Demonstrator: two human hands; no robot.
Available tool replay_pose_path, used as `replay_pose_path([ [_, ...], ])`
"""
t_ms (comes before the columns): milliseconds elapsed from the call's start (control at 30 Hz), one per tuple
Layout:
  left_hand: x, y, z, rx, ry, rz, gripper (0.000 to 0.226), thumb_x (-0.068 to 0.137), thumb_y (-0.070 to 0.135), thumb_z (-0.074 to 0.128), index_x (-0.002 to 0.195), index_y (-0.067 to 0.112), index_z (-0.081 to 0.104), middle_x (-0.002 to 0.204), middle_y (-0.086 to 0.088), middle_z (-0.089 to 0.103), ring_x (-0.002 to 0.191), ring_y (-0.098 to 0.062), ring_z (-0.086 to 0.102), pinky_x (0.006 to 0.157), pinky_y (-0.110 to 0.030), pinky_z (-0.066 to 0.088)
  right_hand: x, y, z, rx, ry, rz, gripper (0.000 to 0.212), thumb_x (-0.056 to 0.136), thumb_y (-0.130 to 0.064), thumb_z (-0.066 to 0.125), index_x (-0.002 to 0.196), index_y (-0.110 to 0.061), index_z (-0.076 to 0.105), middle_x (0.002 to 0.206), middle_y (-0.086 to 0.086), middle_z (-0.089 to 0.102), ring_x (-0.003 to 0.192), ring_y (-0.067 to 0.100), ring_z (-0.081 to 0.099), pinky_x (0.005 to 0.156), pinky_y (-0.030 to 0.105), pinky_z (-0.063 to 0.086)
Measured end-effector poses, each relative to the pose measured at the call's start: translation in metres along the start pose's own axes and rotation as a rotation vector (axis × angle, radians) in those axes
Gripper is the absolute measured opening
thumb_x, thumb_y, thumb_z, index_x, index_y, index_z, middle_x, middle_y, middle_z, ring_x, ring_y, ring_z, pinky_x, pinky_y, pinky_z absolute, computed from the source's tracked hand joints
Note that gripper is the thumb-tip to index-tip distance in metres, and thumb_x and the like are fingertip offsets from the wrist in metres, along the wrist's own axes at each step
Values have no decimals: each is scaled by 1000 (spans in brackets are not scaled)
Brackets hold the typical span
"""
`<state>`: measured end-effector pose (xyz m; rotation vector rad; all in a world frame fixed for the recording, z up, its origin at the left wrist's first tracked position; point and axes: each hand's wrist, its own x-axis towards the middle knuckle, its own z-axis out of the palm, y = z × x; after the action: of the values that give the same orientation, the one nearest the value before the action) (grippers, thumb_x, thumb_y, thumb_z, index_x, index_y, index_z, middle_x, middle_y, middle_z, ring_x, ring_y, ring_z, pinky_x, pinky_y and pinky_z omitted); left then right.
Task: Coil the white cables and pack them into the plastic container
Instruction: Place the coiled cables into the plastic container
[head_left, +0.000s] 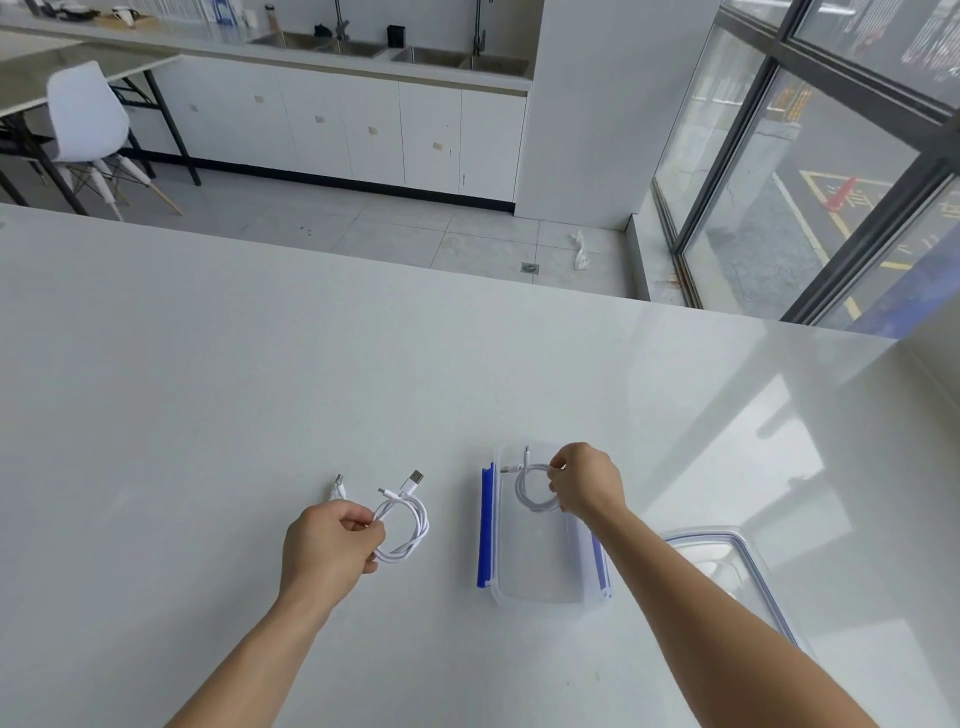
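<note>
Cable coil (532, 492) pinched in right hand (586, 486) hangs over far end of container (540, 571); left hand (332, 543) grips second coil (411, 526) left of it.

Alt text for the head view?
The right hand holds a coiled white cable over an open clear container on a white table. The left hand grips a second coiled cable beside it; the lid lies at right.

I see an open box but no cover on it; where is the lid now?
In the head view the lid lies on the white table just right of the plastic container, partly hidden by the right forearm.
</note>
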<state>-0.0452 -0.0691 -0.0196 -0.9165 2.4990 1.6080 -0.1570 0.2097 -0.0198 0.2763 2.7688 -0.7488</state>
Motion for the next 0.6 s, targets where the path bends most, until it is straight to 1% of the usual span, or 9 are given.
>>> replay_pose_path([
  [67, 1, 0, 1, 0, -2, 6, 12, 77, 4, 72, 70, 14, 74, 55, 5, 64, 46, -19, 71, 57, -34, 63, 5, -3, 5, -88, 12, -25, 18, 92, -7, 54, 98, -9, 71, 93, 12, 76, 82, 34, 73, 75, 35, 60],
  [133, 2, 0, 2, 0, -2, 14, 14, 77, 4, 72, 69, 14, 75, 54, 5, 65, 47, -19, 71, 51, -27, 59, 9, -3, 10, -160, 7, -36, 17, 91, -5, 54, 99, -7, 70, 94, 12, 75, 83, 34, 71, 72, 34, 58],
  [200, 2, 0, 4, -3, -6, 20, 14, 77, 4, 73, 68, 15, 75, 54, 2, 67, 48, -19, 71, 50, -26, 58, 12, -2, 14, -224, 1, -52, 17, 90, -4, 55, 99, -7, 69, 93, 13, 73, 81, 34, 69, 69, 34, 56],
  [267, 3, 0, 6, -7, -10, 26, 14, 78, 4, 73, 69, 15, 75, 57, -1, 70, 49, -20, 71, 51, -27, 59, 12, -1, 18, -302, -8, -82, 13, 88, -2, 55, 92, -7, 66, 83, 10, 67, 73, 33, 61, 60, 32, 50],
  [300, 3, 0, 7, -9, -13, 29, 14, 78, 4, 73, 69, 15, 75, 58, -2, 71, 49, -19, 71, 51, -27, 59, 12, -1, 19, -356, -20, -92, 11, 86, 0, 54, 83, -8, 62, 73, 7, 60, 70, 32, 57, 58, 31, 44],
  [367, 3, 0, 10, -15, -20, 33, 13, 78, 4, 74, 69, 14, 75, 60, -3, 70, 50, -18, 71, 51, -27, 60, 11, -3, 20, -441, -62, -102, 23, 82, 4, 52, 67, -11, 45, 62, 3, 45, 67, 31, 52, 57, 29, 40],
  [400, 3, -1, 11, -19, -23, 34, 13, 78, 3, 74, 69, 13, 75, 61, -3, 70, 50, -17, 70, 51, -27, 60, 12, -4, 20, -472, -87, -110, 28, 80, 7, 51, 63, -12, 39, 61, 3, 42, 67, 30, 51, 58, 29, 40],
  [467, 1, -1, 14, -27, -30, 37, 14, 78, 2, 75, 69, 13, 75, 60, -2, 69, 49, -16, 69, 50, -27, 60, 12, -7, 20, -513, -121, -129, 31, 78, 9, 50, 61, -12, 36, 60, 3, 41, 67, 28, 51, 59, 29, 41],
  [600, -4, -1, 19, -31, -61, 30, 12, 79, 3, 74, 71, 11, 75, 59, 0, 69, 48, -12, 68, 50, -27, 60, 16, -10, 22, -544, -165, -128, 30, 81, 8, 50, 61, -12, 38, 62, 2, 43, 71, 27, 53, 63, 28, 42],
])
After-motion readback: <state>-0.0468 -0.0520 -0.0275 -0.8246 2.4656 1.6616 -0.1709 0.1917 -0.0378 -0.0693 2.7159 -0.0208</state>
